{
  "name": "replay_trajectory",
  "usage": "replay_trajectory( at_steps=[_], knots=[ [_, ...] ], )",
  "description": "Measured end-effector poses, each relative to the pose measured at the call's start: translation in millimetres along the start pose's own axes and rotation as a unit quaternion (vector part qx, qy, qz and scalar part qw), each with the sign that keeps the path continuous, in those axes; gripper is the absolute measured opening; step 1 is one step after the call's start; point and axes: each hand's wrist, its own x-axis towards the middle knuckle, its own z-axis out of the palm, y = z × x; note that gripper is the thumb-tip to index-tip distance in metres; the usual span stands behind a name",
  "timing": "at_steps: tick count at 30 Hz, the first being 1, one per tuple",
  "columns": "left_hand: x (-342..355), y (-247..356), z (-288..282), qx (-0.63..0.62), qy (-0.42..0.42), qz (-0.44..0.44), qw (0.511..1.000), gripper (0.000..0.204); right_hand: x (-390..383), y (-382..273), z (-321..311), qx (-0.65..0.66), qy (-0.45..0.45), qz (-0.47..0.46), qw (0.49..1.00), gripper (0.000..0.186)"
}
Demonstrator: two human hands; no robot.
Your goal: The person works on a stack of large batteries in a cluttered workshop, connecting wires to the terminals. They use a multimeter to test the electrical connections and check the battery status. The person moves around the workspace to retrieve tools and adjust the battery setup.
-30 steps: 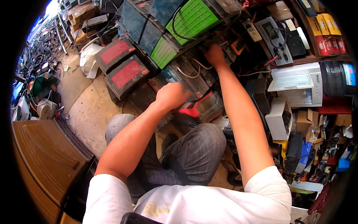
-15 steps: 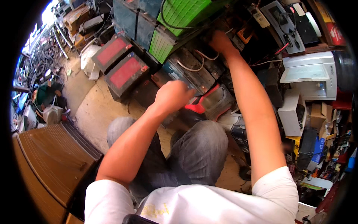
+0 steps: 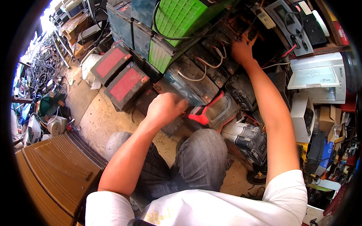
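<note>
Two bare hands reached over a tight cluster of batteries. The right hand (image 3: 242, 52) was at the far end, with an orange clamp (image 3: 249, 39) just beyond its fingers and partly overlapped by them. Its fingers were bent, but whether they gripped the clamp could not be told. The left hand (image 3: 162, 107) was loosely curled at the near left end of a blue-grey battery (image 3: 203, 86); its fingertips overlapped that battery's side, and contact could not be made out. A white cable (image 3: 193, 80) looped over the battery's top, between the two hands. Just beside its near end lay a red-and-grey case (image 3: 218, 110).

Bold pale marking stood on the end of a black-and-silver battery (image 3: 252, 143) near the right forearm. Yellow lettering ran across the chest of the white shirt (image 3: 226, 205), bent by the lens. Two dark batteries to the left bore plain-looking red panels (image 3: 122, 84).

The upper edge cut off a bright green battery (image 3: 183, 19). The right hand's fingertips sank into dark clutter, and the left hand's fingers were smeared by blur.
</note>
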Motion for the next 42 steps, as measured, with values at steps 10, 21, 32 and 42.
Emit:
replay_trajectory(
  at_steps=[10, 21, 32, 42],
  knots=[
    [-5, -10, -6, 0.007, 0.014, -0.013, 1.000, 0.033, 16, 6, -10, 0.240, -0.076, 0.093, 0.963, 0.031],
    [-13, 6, -9, 0.005, 0.000, -0.005, 1.000, 0.038, 79, 14, 54, 0.206, -0.043, 0.165, 0.963, 0.021],
    [-15, 1, -13, -0.029, 0.019, 0.009, 0.999, 0.034, 95, 8, 50, 0.217, -0.080, 0.229, 0.945, 0.029],
    [-11, 4, -11, -0.012, 0.007, -0.010, 1.000, 0.037, 102, 15, 53, 0.221, -0.110, 0.178, 0.953, 0.029]
  ],
)
